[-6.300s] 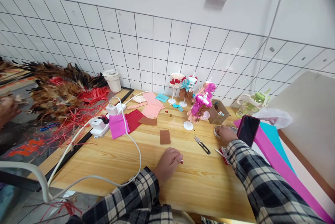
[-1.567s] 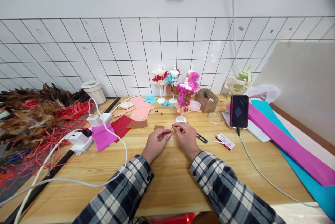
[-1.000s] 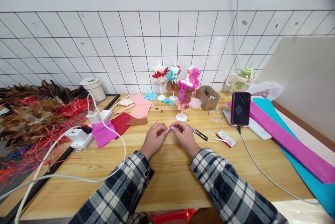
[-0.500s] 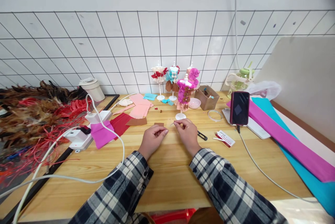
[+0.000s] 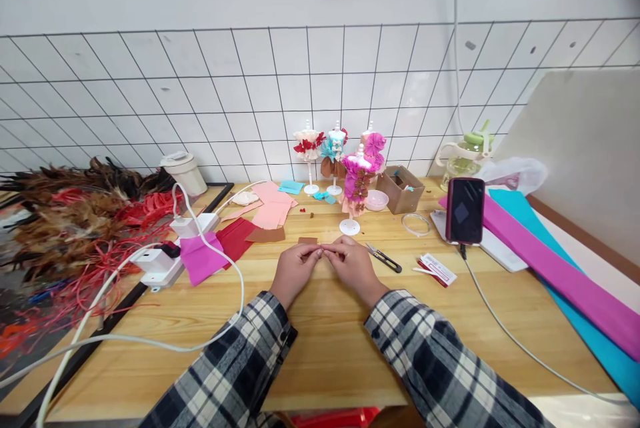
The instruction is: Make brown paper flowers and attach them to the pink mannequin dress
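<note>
My left hand [image 5: 296,271] and my right hand [image 5: 351,268] meet over the wooden table [image 5: 330,341], fingertips touching. Each is pinched closed; anything between the fingertips is too small to make out. Just behind them lies a small brown paper piece [image 5: 307,241]. Black-handled snips [image 5: 385,259] rest to the right of my right hand. Beyond my hands stands a small white dress form with a magenta, brown and pink paper outfit [image 5: 356,185]. Three more dressed forms are behind it, including one in cream and red [image 5: 309,145] and one in blue and brown [image 5: 333,151].
Left are magenta paper [image 5: 202,258], red paper [image 5: 234,240], a power strip [image 5: 163,269] with a looping white cable, and feathers [image 5: 75,215]. Right are a phone [image 5: 465,211], a red-and-white packet [image 5: 437,269], a wire coil [image 5: 416,224], a cardboard box [image 5: 401,189] and long paper strips [image 5: 560,268].
My hands have come together; my right hand moved left until its fingertips met those of my left. The snips are now more fully visible. The whole view has shifted slightly.
</note>
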`<control>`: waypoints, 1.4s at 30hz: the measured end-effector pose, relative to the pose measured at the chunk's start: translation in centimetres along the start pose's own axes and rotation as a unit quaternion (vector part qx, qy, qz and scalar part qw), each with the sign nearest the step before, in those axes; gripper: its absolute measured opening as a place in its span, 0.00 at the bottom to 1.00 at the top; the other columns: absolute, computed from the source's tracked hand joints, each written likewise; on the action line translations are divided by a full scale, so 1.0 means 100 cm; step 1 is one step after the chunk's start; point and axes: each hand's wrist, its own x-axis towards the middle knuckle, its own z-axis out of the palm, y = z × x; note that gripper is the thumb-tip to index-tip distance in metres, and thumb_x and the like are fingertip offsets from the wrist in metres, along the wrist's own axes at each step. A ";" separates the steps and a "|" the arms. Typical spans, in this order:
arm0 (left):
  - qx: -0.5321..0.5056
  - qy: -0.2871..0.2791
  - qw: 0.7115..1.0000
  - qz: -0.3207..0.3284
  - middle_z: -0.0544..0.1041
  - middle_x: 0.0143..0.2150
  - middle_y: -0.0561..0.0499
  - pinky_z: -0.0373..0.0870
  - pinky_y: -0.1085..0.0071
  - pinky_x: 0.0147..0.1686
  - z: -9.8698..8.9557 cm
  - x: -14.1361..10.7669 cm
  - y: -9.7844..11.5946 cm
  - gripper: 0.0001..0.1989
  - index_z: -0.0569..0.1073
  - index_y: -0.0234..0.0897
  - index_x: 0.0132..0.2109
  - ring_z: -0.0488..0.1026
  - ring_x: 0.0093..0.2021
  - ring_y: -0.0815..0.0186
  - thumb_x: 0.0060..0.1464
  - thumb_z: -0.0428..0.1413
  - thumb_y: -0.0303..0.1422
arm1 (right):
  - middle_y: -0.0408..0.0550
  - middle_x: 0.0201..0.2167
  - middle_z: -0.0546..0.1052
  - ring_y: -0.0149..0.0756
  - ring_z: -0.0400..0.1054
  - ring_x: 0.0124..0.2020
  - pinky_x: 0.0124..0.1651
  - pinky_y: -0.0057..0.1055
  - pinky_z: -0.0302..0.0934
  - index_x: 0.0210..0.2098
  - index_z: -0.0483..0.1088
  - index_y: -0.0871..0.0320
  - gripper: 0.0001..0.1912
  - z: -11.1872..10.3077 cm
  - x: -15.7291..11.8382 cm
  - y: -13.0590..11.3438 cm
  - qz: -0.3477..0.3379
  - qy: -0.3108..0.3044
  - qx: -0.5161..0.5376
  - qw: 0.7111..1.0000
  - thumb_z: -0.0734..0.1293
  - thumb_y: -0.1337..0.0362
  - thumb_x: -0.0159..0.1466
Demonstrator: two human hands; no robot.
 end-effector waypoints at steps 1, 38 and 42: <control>0.001 0.001 1.000 -0.002 0.81 0.37 0.48 0.72 0.68 0.39 0.000 0.000 0.000 0.11 0.79 0.38 0.39 0.76 0.37 0.63 0.54 0.55 0.37 | 0.45 0.30 0.73 0.30 0.66 0.30 0.33 0.26 0.59 0.42 0.77 0.52 0.11 0.000 0.000 -0.001 -0.005 -0.004 -0.007 1.000 0.64 0.64 0.62; -0.011 -0.034 0.999 -0.040 0.82 0.33 0.50 0.72 0.68 0.36 -0.007 0.015 0.001 0.10 0.80 0.40 0.32 0.77 0.34 0.62 0.52 0.54 0.34 | 0.46 0.34 0.76 0.30 0.69 0.34 0.36 0.24 0.60 0.47 0.74 0.49 0.15 0.007 0.006 0.006 -0.021 -0.054 -0.112 0.992 0.59 0.61 0.66; -0.001 -0.034 0.999 -0.021 0.81 0.32 0.51 0.72 0.70 0.35 -0.005 0.011 0.004 0.10 0.80 0.40 0.32 0.77 0.32 0.63 0.52 0.53 0.33 | 0.45 0.34 0.76 0.30 0.69 0.33 0.36 0.25 0.61 0.45 0.75 0.48 0.13 0.002 0.005 0.008 -0.009 -0.036 -0.052 0.998 0.61 0.63 0.64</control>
